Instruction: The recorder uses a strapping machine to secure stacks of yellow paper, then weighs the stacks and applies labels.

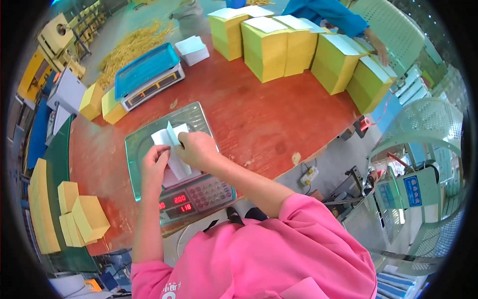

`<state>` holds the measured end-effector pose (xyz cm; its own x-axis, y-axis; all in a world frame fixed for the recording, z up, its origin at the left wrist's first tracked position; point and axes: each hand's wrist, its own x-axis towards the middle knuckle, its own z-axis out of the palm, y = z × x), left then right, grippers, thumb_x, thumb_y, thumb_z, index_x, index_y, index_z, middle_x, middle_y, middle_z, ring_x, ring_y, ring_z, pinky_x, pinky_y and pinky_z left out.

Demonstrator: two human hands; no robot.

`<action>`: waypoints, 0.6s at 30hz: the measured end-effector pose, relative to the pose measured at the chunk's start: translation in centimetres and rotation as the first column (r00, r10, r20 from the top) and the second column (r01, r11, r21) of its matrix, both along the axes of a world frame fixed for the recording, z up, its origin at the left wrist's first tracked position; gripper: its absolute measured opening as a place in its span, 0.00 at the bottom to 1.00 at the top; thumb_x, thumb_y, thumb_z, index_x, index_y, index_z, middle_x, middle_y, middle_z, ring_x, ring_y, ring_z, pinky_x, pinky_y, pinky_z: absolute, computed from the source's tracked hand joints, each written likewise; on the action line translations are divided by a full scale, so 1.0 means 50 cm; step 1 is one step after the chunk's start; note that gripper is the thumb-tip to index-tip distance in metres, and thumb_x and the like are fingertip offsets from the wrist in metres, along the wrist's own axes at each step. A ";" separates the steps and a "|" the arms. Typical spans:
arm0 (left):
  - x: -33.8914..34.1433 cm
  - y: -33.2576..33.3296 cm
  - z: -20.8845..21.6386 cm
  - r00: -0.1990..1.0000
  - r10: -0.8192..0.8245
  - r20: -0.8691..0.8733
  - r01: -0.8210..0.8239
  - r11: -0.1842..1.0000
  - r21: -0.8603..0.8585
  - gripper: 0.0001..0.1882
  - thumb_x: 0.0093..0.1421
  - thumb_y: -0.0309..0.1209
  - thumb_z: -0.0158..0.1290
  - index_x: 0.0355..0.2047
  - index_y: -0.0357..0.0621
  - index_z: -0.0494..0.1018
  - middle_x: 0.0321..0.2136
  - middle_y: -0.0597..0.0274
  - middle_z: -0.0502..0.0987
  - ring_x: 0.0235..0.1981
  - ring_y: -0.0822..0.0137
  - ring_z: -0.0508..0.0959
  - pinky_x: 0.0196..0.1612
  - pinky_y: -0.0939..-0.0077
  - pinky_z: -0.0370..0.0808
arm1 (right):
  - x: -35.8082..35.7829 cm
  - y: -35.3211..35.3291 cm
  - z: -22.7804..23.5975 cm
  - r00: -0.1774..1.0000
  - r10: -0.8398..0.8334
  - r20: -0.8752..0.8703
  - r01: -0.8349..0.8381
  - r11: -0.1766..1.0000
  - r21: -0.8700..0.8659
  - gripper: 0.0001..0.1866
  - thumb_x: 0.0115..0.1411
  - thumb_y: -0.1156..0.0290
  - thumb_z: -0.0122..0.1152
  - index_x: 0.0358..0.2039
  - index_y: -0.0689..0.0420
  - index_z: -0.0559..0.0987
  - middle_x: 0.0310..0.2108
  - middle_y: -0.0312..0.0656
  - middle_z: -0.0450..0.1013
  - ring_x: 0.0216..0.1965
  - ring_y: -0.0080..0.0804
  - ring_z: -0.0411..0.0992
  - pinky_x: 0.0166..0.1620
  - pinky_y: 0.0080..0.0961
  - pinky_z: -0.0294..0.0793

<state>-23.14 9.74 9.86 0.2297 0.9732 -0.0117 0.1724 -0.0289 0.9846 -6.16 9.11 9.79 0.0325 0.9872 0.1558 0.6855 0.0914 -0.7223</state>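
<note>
A small stack of white paper sheets (178, 165) lies on the clear tray (137, 144) of a digital scale. The top sheets stand up and fan apart between my hands. My left hand (155, 162) pinches the left edge of the paper with thumb and fingertips. From the right, my right hand (198, 149) is closed on the raised sheets, its fingers curled and partly hidden by the back of the hand. Below the paper are the scale's keypad and lit red display (180, 199).
Tall yellow-sided paper stacks (266, 52) line the far edge of the red table (259, 124). A second scale with a blue tray (147, 70) stands at the far left. Yellow blocks (89, 219) sit at the near left. A co-worker's blue sleeve (323, 15) reaches over the stacks.
</note>
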 end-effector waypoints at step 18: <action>0.088 -0.079 0.202 0.772 0.555 -0.310 -0.206 0.680 0.703 0.09 0.61 0.18 0.47 0.39 0.37 0.76 0.32 0.70 0.75 0.27 0.83 0.68 0.30 0.87 0.64 | 0.167 0.008 -0.020 0.849 0.013 -0.528 -0.058 0.996 -0.068 0.19 0.62 0.64 0.57 0.20 0.66 0.72 0.15 0.50 0.67 0.17 0.36 0.63 0.24 0.34 0.64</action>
